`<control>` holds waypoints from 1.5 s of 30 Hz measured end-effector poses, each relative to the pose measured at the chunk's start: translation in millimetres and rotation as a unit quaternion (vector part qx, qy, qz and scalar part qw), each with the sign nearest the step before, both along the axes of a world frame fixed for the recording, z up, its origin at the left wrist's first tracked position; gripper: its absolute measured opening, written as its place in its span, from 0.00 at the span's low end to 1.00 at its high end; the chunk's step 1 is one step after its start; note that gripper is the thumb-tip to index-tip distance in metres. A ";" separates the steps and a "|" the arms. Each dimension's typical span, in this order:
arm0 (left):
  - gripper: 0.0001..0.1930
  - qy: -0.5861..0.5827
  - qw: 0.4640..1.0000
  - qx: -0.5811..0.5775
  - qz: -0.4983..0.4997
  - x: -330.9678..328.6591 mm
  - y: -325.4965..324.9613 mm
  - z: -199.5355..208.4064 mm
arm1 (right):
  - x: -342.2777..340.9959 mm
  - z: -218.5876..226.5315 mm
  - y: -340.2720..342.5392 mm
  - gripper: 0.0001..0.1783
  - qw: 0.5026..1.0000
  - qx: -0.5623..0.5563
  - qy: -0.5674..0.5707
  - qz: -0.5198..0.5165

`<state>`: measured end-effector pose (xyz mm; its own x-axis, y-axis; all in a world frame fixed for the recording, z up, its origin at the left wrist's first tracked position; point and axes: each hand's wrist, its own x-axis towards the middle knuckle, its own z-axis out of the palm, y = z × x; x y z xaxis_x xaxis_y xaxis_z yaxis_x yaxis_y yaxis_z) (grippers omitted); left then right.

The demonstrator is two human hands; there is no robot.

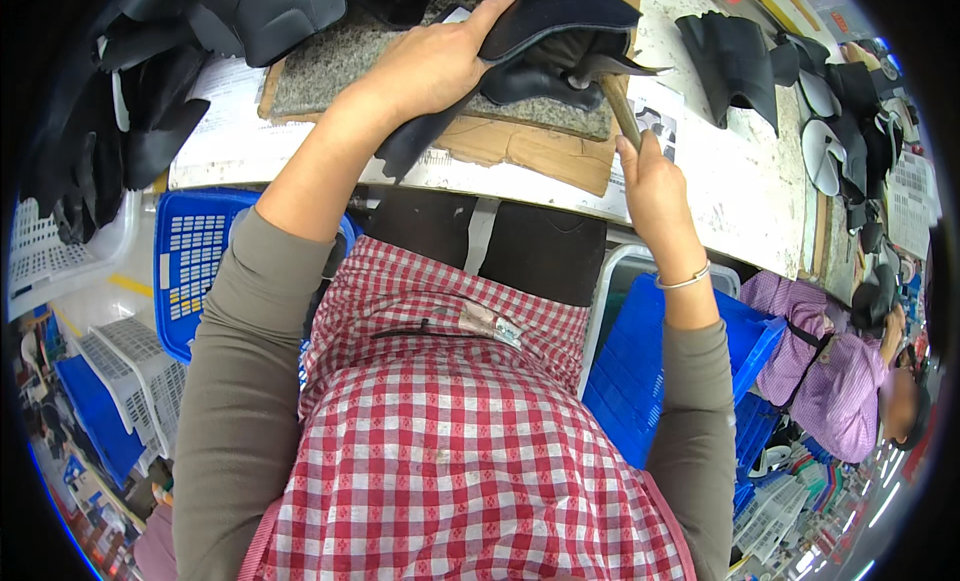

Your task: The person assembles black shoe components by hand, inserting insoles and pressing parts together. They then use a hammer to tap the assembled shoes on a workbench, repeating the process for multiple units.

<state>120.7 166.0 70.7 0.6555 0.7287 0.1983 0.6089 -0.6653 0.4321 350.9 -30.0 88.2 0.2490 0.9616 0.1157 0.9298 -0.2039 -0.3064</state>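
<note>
My left hand (440,66) is at a black leather shoe upper (560,16), one finger stretched along its top and the others partly hidden by the leather. The upper lies with its opening facing me on a grey, rough-topped board (330,76). In my right hand (655,181) is the wooden handle of a hammer (621,113), closed in my fingers. Its metal head is at the right end of the upper's opening, partly covered by the leather. A brown board edge (520,153) shows beneath the grey one.
Black leather pieces (270,21) are heaped at the left, with more uppers (730,66) at the right. Printed sheets (225,121) lie on the white table (750,201). Blue baskets (185,266) stand below the table. A person in a checked purple top (820,381) works at the right.
</note>
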 end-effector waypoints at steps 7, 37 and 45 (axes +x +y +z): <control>0.40 -0.027 0.999 -0.018 -0.025 5.9 -4.8 13.1 | -36.9 -3.7 23.2 0.21 0.995 -0.032 0.093 0.006; 0.29 -0.059 0.950 0.261 -0.160 383.5 -77.9 2.5 | 22.2 -43.4 -186.1 0.16 0.890 -0.033 0.407 -0.206; 0.20 -0.181 0.905 0.340 -0.180 239.6 64.4 97.4 | 43.5 -44.8 -165.0 0.17 0.876 0.006 0.457 -0.157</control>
<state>360.4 230.4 168.1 0.6290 0.1106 0.7695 0.2004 -0.9794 -0.0231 394.4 -195.0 43.3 0.4942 0.8297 -0.2596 0.1945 -0.3966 -0.8972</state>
